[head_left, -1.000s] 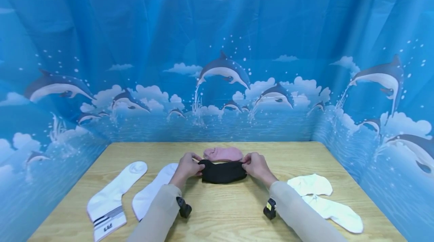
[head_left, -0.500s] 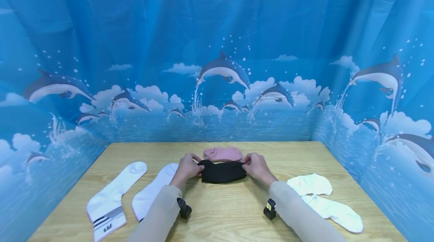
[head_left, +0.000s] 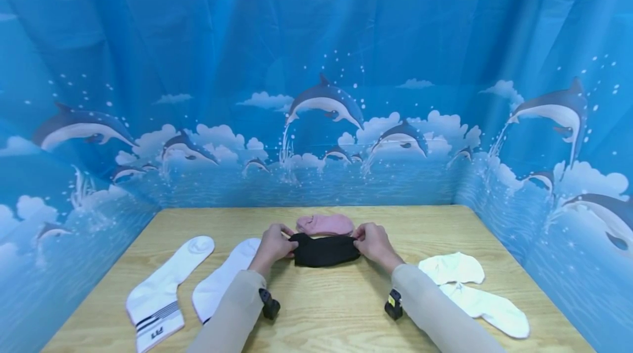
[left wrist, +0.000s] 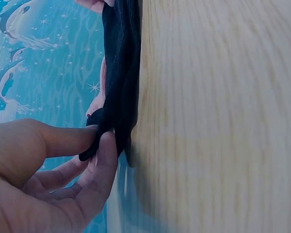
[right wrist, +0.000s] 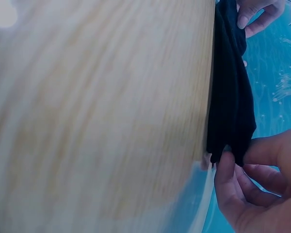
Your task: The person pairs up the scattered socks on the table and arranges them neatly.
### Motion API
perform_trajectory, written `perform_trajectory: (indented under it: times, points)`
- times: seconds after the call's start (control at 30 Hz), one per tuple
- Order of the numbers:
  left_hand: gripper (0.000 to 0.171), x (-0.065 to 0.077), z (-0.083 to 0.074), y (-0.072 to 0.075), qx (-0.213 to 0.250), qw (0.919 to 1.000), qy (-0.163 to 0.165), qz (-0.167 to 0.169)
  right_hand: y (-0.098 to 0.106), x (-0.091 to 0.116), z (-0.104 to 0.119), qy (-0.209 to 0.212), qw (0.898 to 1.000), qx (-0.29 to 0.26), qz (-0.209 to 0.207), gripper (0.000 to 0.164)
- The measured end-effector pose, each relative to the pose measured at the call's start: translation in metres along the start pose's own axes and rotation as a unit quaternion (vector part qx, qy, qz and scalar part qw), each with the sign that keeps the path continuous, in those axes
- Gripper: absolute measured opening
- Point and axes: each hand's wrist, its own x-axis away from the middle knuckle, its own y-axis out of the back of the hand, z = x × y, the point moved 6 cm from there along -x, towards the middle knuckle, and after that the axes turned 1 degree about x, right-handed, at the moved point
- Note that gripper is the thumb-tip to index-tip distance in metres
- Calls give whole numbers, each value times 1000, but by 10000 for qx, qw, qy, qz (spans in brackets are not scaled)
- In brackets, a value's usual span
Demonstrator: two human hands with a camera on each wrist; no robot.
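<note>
Positioning appears to be the step in hand: black sock point(head_left: 326, 252) is stretched crosswise between left hand point(head_left: 273, 242) and right hand point(head_left: 376, 243). Each hand has thumb and fingers pinched on its own end of the fabric; whether the underside bears fully on the wooden table point(head_left: 336, 309) cannot be told. Pink sock point(head_left: 326, 225) lies just beyond the black one, between the hands. The next move, by judgement, calls for even tension and a level release at both ends, to avoid wrinkling. No container is visible; socks lie directly on the table. Left of the left hand: striped white crew sock point(head_left: 160, 290) and second white sock point(head_left: 220, 279), the latter partly hidden by the forearm. Right of the right hand, nearer the person: upper white ankle sock point(head_left: 452, 269) and lower white ankle sock point(head_left: 494, 312).
</note>
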Motion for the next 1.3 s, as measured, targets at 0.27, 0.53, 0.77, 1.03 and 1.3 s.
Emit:
perform_trajectory:
  times: [0.27, 0.53, 0.77, 1.03, 1.3]
  points:
    - [22, -1, 1, -1, 10, 10000, 71, 39, 0, -1, 1, 26, 10000, 80, 6, 10]
    - [23, -2, 4, -1, 125, 9999, 81, 38, -2, -2, 1, -10, 9999, 105, 33, 9]
    - [24, -3, 5, -2, 193, 9998, 22, 51, -2, -3, 0, 145, 9997, 182, -18, 9]
    - [24, -4, 6, -2, 85, 9999, 55, 42, -3, -4, -1, 175, 9997, 197, 6, 9]
    - [24, -3, 6, -2, 131, 9999, 32, 68, -3, -4, 0, 161, 9996, 221, 55, 10]
